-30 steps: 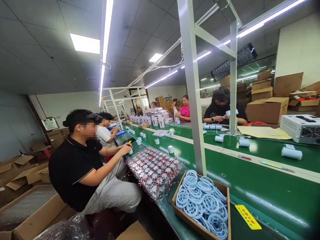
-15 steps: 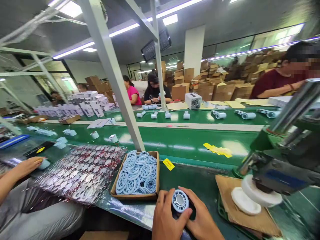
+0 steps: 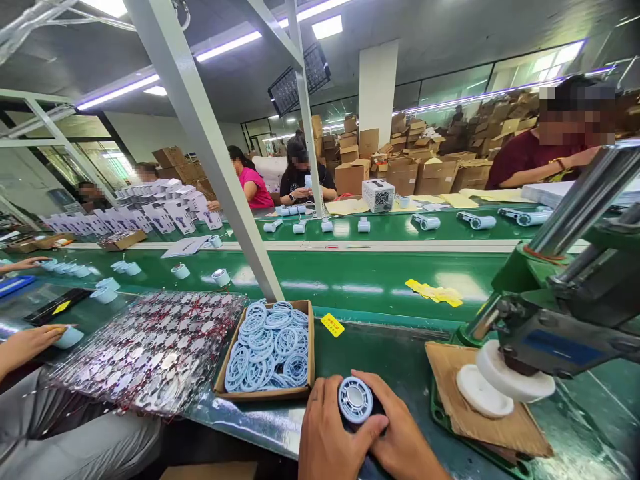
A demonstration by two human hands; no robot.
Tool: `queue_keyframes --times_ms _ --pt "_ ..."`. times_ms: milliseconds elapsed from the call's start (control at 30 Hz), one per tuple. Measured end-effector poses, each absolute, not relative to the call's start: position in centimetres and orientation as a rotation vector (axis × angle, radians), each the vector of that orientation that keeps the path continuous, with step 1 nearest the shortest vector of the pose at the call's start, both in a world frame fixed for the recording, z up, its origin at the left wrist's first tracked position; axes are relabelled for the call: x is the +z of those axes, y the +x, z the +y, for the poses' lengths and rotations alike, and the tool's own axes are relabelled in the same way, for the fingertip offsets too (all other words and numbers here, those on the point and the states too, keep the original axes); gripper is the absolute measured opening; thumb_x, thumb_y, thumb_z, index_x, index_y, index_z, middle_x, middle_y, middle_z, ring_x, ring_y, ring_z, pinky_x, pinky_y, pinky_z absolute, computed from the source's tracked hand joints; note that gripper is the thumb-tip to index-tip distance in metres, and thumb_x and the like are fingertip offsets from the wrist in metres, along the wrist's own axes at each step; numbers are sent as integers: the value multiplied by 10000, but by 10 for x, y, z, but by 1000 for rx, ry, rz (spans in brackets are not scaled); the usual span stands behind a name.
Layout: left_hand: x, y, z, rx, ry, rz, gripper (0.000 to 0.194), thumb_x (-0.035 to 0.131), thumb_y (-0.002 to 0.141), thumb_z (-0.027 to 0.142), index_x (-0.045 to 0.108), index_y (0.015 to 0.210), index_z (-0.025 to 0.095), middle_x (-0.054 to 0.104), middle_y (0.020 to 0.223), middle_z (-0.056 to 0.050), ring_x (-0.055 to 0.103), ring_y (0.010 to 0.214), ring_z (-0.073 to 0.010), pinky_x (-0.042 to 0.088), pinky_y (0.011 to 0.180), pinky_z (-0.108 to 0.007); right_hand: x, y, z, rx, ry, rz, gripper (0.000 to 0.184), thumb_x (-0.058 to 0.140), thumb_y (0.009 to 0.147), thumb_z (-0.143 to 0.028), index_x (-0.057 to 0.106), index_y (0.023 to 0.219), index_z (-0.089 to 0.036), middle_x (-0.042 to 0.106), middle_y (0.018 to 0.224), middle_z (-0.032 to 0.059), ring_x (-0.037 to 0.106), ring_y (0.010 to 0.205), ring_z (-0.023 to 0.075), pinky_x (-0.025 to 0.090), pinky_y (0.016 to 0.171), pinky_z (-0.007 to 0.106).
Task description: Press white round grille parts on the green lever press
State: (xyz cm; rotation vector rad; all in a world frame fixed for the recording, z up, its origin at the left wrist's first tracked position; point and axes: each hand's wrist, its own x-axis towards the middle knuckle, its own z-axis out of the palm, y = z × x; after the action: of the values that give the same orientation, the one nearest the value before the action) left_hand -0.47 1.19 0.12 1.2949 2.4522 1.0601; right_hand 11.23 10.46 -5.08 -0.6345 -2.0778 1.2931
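Both of my hands are closed around a light-blue round fan head (image 3: 355,400) with a slotted ring and a silver disc at its centre. My left hand (image 3: 327,430) grips its left side, and my right hand (image 3: 400,433) wraps its right side, with a thumb near the lower rim. The body below the ring is mostly hidden by my fingers. Just left of my hands, an open cardboard box (image 3: 311,347) holds many light-blue slotted rings (image 3: 267,347). To the right stands a press (image 3: 545,340) with a white round pad above a white disc (image 3: 484,390) on cardboard.
A sheet of silver discs with red wires (image 3: 150,350) lies left of the box. A co-worker's hand (image 3: 30,347) holds a light-blue cup-shaped part at far left. A slanted metal post (image 3: 215,153) rises behind the box. Yellow labels (image 3: 333,325) lie near the green conveyor (image 3: 350,270).
The view has shifted slightly. My hands still hold the fan head in nearly the same pose. At left, the co-worker's hand and the part it holds have shifted left in view.
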Motion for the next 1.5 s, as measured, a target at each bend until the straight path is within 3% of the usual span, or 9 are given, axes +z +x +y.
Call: queue_keyframes --times_ms 100,233,333,467,633,967,1200,1333,1500 --pt "-7 -10 4 1072 1472 2307 765 752 750 347 529 1463 185 615 1384 -145 572 1288 -331 487 1099 -471 -51 112 104 1280 -558 -2067 653 573 759 -119 525 1400 -231 577 1407 125 584 1291 263 484 1120 424" --pt "-18 -18 -5 1052 1607 2162 639 593 805 276 573 1443 236 572 1458 -105 600 1274 -299 505 1110 -460 -46 112 102 1288 -623 -2073 693 553 728 -68 525 1399 -240 590 1394 112 586 1291 255 482 1126 423" --pt "-21 -20 -4 1095 1558 2201 572 585 847 328 603 1411 234 602 1402 -118 660 1169 -289 558 1041 -431 -43 113 102 1281 -647 -2091 678 559 748 -72 518 1403 -244 582 1403 107 580 1300 252 471 1140 428" --pt "-15 -17 4 1123 1444 2334 450 653 858 369 667 1287 234 666 1183 -97 692 1026 -271 586 924 -406 -43 113 102 1268 -650 -2113 560 556 847 -144 509 1397 -233 581 1394 120 578 1298 254 468 1142 448" --pt "-12 -11 9 1076 1418 2425 386 700 866 411 648 1199 222 647 1073 -85 678 1007 -286 559 854 -391 -46 112 101 1253 -697 -2114 540 557 872 -188 499 1407 -236 571 1413 118 571 1308 256 469 1142 459" --pt "1 -5 14 1063 1385 2451 349 762 848 380 648 1144 235 642 1051 -54 653 1011 -275 534 892 -412 -49 110 102 1265 -764 -2076 553 633 874 -256 514 1413 -227 589 1406 115 586 1297 264 486 1129 438" --pt "-20 -6 2 1095 1466 2438 578 688 870 435 601 1389 194 661 1254 -124 672 1090 -299 574 937 -406 -49 109 102 1265 -738 -2053 543 654 900 -328 521 1415 -220 596 1392 131 608 1262 274 518 1093 430" --pt "-25 -7 -1 1148 1494 2415 533 573 941 445 586 1421 213 666 1280 -118 691 1055 -269 605 858 -359 -46 111 102 1263 -756 -2091 557 631 898 -280 491 1435 -230 574 1426 115 576 1309 257 480 1140 445" --pt "-24 -9 1 1153 1509 2468 474 584 948 469 638 1342 211 694 1182 -111 702 977 -252 609 838 -348 -45 112 102 1264 -760 -2114 563 609 906 -269 469 1449 -225 554 1453 122 560 1330 250 466 1155 454"
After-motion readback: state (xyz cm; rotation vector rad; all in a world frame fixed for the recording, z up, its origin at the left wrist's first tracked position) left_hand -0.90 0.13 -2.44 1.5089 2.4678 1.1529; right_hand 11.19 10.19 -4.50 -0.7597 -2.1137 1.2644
